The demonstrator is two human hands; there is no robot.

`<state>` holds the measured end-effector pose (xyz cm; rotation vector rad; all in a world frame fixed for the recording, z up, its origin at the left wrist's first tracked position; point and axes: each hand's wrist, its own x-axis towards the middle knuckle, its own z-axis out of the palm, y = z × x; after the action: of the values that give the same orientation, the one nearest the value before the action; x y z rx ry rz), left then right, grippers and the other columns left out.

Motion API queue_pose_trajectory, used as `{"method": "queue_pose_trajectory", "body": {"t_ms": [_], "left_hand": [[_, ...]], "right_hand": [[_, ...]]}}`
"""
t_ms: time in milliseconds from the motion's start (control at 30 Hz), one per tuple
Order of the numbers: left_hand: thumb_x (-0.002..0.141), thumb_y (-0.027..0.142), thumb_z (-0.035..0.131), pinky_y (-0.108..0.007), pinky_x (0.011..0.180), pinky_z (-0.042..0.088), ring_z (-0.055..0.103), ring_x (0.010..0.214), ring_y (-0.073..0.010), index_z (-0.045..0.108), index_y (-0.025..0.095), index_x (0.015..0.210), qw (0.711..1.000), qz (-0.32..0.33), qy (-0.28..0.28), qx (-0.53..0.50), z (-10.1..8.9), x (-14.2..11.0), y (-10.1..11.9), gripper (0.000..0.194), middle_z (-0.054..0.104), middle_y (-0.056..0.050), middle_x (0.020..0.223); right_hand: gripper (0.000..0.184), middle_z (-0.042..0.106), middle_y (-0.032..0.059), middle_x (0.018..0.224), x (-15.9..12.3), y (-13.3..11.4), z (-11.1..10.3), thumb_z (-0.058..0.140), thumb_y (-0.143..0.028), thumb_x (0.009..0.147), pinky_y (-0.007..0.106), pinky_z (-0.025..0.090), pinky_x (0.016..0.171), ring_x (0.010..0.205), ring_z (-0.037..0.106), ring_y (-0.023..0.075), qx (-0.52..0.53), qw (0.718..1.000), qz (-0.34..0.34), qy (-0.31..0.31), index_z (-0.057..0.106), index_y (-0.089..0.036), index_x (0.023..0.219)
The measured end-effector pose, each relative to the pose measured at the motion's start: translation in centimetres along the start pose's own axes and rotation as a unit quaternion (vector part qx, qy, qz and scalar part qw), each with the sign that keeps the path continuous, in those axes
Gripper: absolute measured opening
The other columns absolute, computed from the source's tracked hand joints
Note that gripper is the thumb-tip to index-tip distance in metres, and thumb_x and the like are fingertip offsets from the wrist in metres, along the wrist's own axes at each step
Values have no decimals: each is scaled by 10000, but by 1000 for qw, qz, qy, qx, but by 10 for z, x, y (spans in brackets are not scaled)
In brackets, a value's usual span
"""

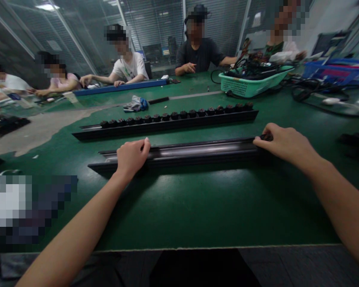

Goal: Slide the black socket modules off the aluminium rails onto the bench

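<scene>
A long black channel (203, 150) with a shiny inner trough lies across the green table in front of me. My left hand (132, 156) is closed round it near its left end, thumb on top. At the right end, my right hand (283, 143) pinches a small dark part (267, 137), which sits at the channel's tip; its exact shape is partly hidden by my fingers. Behind lies a second black channel (167, 126), holding a row of several round black pieces (174, 115) along most of its length.
Farther back lie a crumpled grey-blue glove (137, 104) and a dark bar (158, 101). A turquoise basket (242, 85) of cables stands back right, near a blue crate (341, 71) and loose cables. Several people sit across the green table (203, 211), one by a long blue bar (125, 87).
</scene>
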<state>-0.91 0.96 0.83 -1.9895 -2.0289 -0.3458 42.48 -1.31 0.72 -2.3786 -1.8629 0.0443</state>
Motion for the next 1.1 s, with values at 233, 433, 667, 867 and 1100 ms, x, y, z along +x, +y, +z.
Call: {"method": "queue_pose_trajectory", "body": {"t_ms": [233, 433, 667, 867, 1100], "left_hand": [[1031, 539, 229, -339, 695, 401, 708, 876, -292, 798, 239, 969, 1000, 0, -1, -6, 1, 0, -1, 647, 781, -106, 915], [1035, 531, 235, -327, 695, 397, 710, 876, -279, 795, 243, 978, 1000, 0, -3, -4, -1, -1, 1, 633, 787, -97, 931], [1032, 509, 243, -327, 683, 400, 713, 869, -272, 792, 245, 968, 1000, 2, -4, 1, -3, -1, 1, 613, 793, -90, 932], [1032, 513, 246, -330, 692, 410, 713, 879, -281, 798, 240, 991, 1000, 1, -7, 0, -2, 0, 0, 617, 788, -99, 934], [1034, 519, 242, -327, 678, 392, 714, 875, -280, 795, 238, 984, 1000, 1, -6, 0, -2, -1, 0, 622, 789, -98, 934]], "right_hand": [[462, 660, 116, 961, 3, 4, 3, 421, -676, 825, 365, 405, 662, 837, 603, 298, 3, 1000, -3, 1, 505, -250, 982], [466, 670, 116, 973, 3, 7, 3, 418, -680, 842, 367, 413, 662, 833, 609, 295, -4, 1000, 2, 3, 516, -251, 993], [471, 677, 133, 970, 8, 17, 4, 448, -666, 842, 379, 437, 664, 845, 626, 313, -16, 1000, 6, 3, 544, -235, 1003], [484, 678, 138, 982, 10, 21, 5, 445, -671, 838, 383, 446, 678, 859, 632, 318, -15, 1000, 8, -1, 559, -233, 1011], [463, 685, 143, 1027, 13, 23, 6, 451, -661, 846, 396, 470, 712, 923, 652, 341, -15, 1000, 19, -9, 544, -239, 1012]]}}
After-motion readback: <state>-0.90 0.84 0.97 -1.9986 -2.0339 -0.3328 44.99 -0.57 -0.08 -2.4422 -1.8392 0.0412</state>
